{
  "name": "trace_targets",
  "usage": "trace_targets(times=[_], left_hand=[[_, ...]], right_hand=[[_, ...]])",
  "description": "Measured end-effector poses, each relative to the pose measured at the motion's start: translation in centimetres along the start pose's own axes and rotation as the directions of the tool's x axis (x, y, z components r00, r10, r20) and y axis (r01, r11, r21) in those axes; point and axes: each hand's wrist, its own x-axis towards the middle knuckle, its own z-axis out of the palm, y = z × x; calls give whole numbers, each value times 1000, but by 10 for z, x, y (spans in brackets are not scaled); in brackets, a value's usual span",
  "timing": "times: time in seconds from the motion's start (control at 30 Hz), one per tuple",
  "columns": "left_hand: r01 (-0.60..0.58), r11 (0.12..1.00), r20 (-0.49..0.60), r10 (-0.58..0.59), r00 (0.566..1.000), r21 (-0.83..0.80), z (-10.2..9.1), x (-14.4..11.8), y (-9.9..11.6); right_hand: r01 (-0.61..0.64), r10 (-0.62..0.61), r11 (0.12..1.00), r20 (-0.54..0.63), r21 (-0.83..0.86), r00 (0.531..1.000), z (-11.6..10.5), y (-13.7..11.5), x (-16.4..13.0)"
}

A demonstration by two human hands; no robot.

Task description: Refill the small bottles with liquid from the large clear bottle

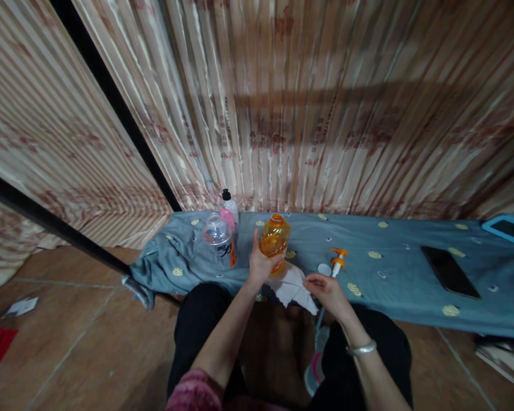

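Observation:
My left hand (263, 264) is wrapped round an amber see-through bottle (276, 237) whose neck is uncapped. Below and right of the bottle a white cloth or tissue (294, 288) lies over the front edge of the bench. The fingers of my right hand (325, 290) pinch the cloth's right side. Just beyond that hand lies an orange-and-white pump top (338, 260), its tube reaching down past the bench edge. Beside it is a small round white lid (324, 269).
Left on the blue patterned cloth (394, 274) stand a clear plastic jar (218, 240) and a black-capped bottle (228, 206). A phone (449, 272) and a blue-framed device (508, 228) lie right. A container (313, 374) is between my knees. Black poles (120, 108) slant at left before curtains.

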Motion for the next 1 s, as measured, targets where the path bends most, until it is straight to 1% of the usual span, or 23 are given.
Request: trace_targets(times=[0.1,0.17,0.23,0.33,0.4,0.5,0.53,0.57,0.6,0.67,0.73,0.8,0.9,0.97,1.0], left_hand=[[-61,996,8,61,998,68,2,-2,0],[-54,996,14,53,999,78,4,-4,0],[-28,997,30,26,999,70,5,-6,2],[-16,1000,55,15,998,17,2,-10,4],[-46,999,29,46,999,-4,-6,-15,6],[-91,996,-64,90,994,-3,-26,-33,12],[-99,995,-76,97,992,-31,-33,-41,14],[-97,992,-67,92,994,-83,-39,-51,17],[-68,986,-30,64,997,-151,-44,-61,19],[59,951,72,-39,997,-302,-47,-81,24],[238,856,177,-175,969,-459,-43,-96,29],[359,758,219,-285,933,-544,-36,-104,31],[444,680,242,-376,894,-584,-31,-107,33],[472,647,261,-399,879,-599,-34,-104,34],[477,641,264,-404,876,-601,-38,-101,35]], right_hand=[[-56,65,977,-37,206,997,-15,-4,-12],[-80,106,942,-61,324,993,-20,-9,-18],[-101,137,906,-59,410,989,-20,-14,-20],[-111,150,864,-42,491,988,-10,-23,-17],[-103,141,845,-33,525,989,-1,-28,-15],[-90,115,829,-10,552,993,11,-35,-16],[-86,102,828,1,555,995,14,-38,-17],[-81,87,828,15,555,996,18,-40,-19],[-74,68,830,31,553,997,22,-43,-21],[-59,26,839,70,540,997,34,-49,-24],[-48,-17,853,120,519,993,47,-55,-28],[-38,-54,872,173,488,983,61,-63,-32],[-5,-101,908,230,419,968,71,-78,-43],[34,-125,929,228,369,966,67,-88,-51],[56,-132,937,200,345,971,63,-91,-53]])
